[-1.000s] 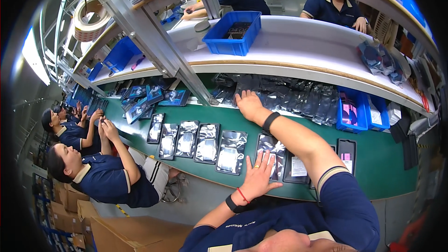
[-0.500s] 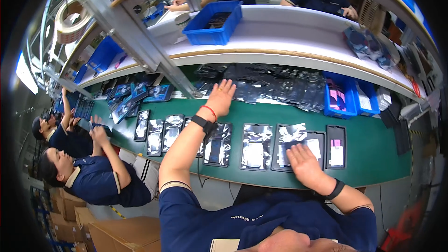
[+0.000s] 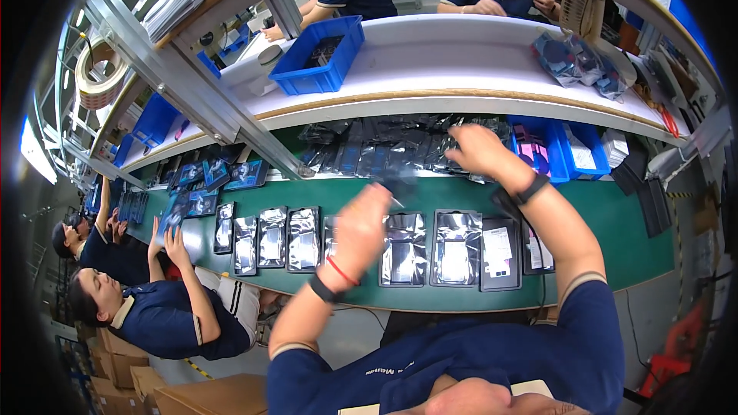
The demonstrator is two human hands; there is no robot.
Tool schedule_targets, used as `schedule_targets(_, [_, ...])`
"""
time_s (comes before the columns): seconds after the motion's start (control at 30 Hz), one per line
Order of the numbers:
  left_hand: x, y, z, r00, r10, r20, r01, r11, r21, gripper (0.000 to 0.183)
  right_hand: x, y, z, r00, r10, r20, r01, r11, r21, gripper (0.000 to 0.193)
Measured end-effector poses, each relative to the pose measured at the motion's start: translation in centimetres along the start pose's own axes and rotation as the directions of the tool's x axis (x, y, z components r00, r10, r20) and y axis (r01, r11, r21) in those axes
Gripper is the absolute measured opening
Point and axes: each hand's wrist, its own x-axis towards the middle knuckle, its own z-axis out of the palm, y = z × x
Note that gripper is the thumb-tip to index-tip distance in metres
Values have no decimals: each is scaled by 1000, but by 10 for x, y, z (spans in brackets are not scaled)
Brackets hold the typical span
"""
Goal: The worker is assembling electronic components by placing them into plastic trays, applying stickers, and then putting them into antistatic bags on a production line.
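Observation:
My left hand (image 3: 363, 223) is blurred, above the row of black trays. Its fingers look closed on the edge of a smeared, see-through plastic bag (image 3: 399, 177). My right hand (image 3: 480, 151) reaches over the heap of dark plastic bags (image 3: 369, 146) below the shelf, thumb and fingers apart. Shiny film covers a black tray (image 3: 402, 250) and the tray beside it (image 3: 457, 248). Farther right, an uncovered black tray (image 3: 502, 277) has a white labelled card (image 3: 498, 244) in it. My right forearm partly hides the last tray (image 3: 536, 250).
Blue bins (image 3: 542, 131) with pink and white pieces stand behind my right forearm. A white shelf (image 3: 430, 54) spans the back, with a blue bin (image 3: 319, 58) on it. A metal post (image 3: 265, 142) rises at left. A co-worker (image 3: 169, 315) sits at the left of the green table (image 3: 615, 238).
My left hand has drawn back from the bag heap toward the trays. My right hand has left the film-topped tray and swung up to the heap. The view has shifted slightly.

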Motion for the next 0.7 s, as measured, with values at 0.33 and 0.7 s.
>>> schedule_targets(0.33, [-28,160,71,971,171,168,-114,946,-304,33,100,34,48,994,92,-66,-104,972,-211,45])
schedule_targets(0.7, [-34,168,83,860,248,446,-27,895,-444,52,74,32,42,979,-43,-201,45,999,6,38])
